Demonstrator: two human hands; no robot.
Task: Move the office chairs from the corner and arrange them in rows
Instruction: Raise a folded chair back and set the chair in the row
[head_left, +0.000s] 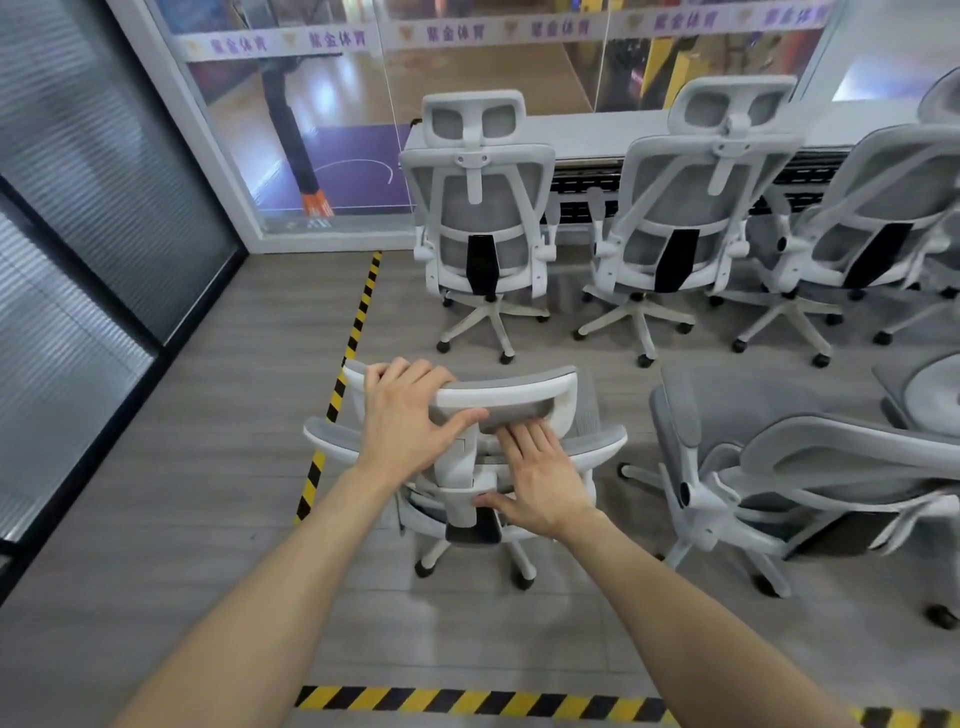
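Grey plank flooring (218, 395) fills the room, edged by yellow-and-black hazard tape (358, 322) that runs away along the left and crosses the near foreground. Nearest to the camera, two bare forearms reach forward to the held chair (467, 467), a white-framed, grey-mesh office chair seen from behind and above, standing just right of the tape line. The left hand (410, 415) is wrapped over the left end of its headrest (498, 395), fingers curled over the top rim and the thumb pressed underneath. The right hand (540, 478) lies flat with fingers spread against the back of the chair below the headrest, the thumb resting by the white spine bracket; it pushes rather than grips.

Just right of it stands the neighbouring chair (779, 483), turned at an angle, and part of another shows at the right edge, so a second row appears begun but loose. Farther off, the far row (660, 218) of at least three matching chairs is lined up with backs to the camera, tucked against a long white desk (597, 130) below a glass partition (363, 104).

Judged from this, the first row looks finished; the held chair needs aligning behind the leftmost far chair, and its neighbour needs straightening. The corner supply is out of sight.
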